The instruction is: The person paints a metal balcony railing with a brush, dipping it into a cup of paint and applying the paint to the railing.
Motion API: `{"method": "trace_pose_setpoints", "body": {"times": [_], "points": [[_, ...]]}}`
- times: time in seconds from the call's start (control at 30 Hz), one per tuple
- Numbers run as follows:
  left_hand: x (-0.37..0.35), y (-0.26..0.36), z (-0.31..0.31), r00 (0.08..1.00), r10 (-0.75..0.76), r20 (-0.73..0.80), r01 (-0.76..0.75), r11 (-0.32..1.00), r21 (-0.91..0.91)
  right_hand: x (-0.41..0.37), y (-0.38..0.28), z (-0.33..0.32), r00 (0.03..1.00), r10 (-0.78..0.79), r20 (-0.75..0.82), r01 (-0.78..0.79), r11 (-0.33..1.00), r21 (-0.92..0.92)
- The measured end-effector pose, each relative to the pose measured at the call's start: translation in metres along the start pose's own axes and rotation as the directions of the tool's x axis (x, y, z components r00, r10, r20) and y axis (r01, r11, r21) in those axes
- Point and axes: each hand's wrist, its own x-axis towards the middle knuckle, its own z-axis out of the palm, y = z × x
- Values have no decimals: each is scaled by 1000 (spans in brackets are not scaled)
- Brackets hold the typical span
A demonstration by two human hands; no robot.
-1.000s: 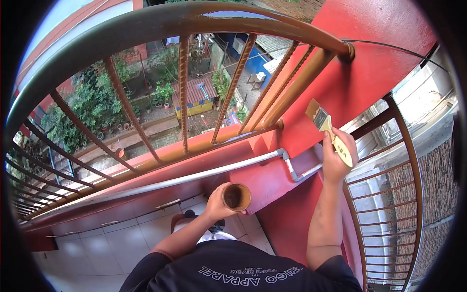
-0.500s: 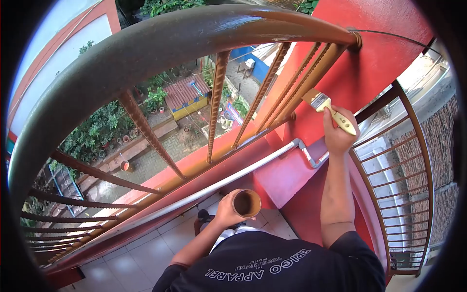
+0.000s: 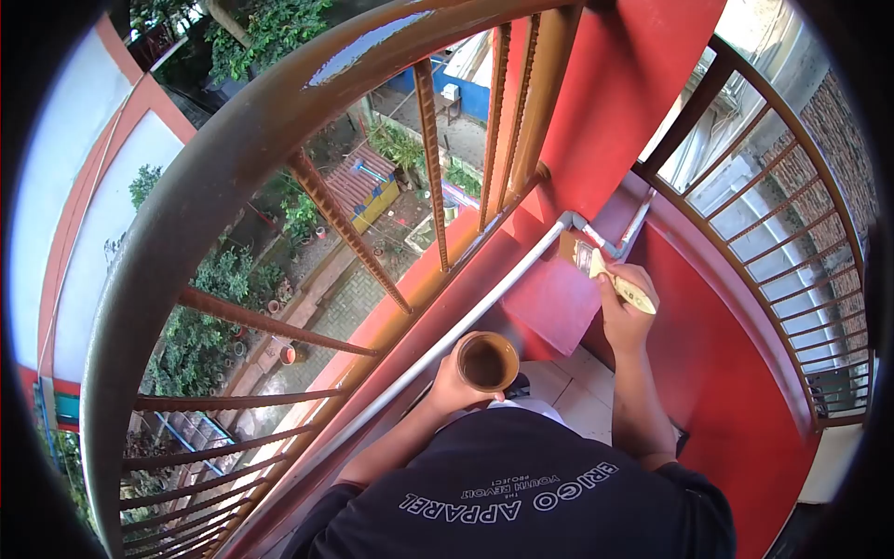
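My left hand (image 3: 451, 384) is wrapped round a cup of brown paint (image 3: 486, 361), held upright before my chest. In my right hand (image 3: 628, 312) is a paintbrush (image 3: 633, 293) with a pale yellow handle, a metal ferrule and brown bristles pointing up and left. The brush is in front of the pink ledge and grey pipe bend, apart from the cup. Ahead of both hands curves a metal handrail (image 3: 270, 107). Its upper right part is glossy brown, while its left part looks dull and dark. Ribbed brown bars (image 3: 349, 233) run from it to a lower rail.
A white pipe (image 3: 484, 317) runs along the low wall to a grey elbow. A red wall (image 3: 615, 102) stands at the right, with a second brown railing (image 3: 801, 224) beyond. Far below lies a courtyard with plants and a small red-roofed shed (image 3: 361, 182).
My view has turned, and the railing sits differently in it. The brush has come down and closer to the cup, away from the post. Both hands keep their holds.
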Motion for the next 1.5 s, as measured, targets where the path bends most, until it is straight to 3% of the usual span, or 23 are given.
{"method": "trace_pose_setpoints", "body": {"times": [0.07,0.2,0.33,0.67,0.93,1.07,1.27,1.37,1.4,1.5], "points": [[7,4,1,1000,17,10,-17,999,-48,-16,4,-10,989,147,-17,-145,987,65],[29,4,12,997,79,18,-76,989,-124,-32,-9,-26,921,381,-87,-322,866,382],[44,8,26,995,100,23,-96,985,-142,-41,-20,-50,907,403,-121,-342,874,346],[71,21,42,994,106,-18,-108,980,-169,-36,-10,-68,876,478,-60,-363,737,570],[83,44,69,991,87,-99,-81,995,58,-24,9,-78,879,472,72,-382,607,697],[84,35,77,994,72,-78,-62,991,122,-28,23,-81,890,441,111,-401,644,652],[66,34,78,994,5,-112,13,987,159,-14,19,-71,934,312,172,-350,711,611],[55,40,68,980,12,-199,13,992,124,7,6,-54,982,30,184,-116,873,473],[51,44,65,973,16,-231,11,993,114,16,-8,-47,980,5,197,-98,878,468],[34,57,54,957,-8,-291,35,996,87,49,-32,-8,928,-342,145,259,875,408]]}}
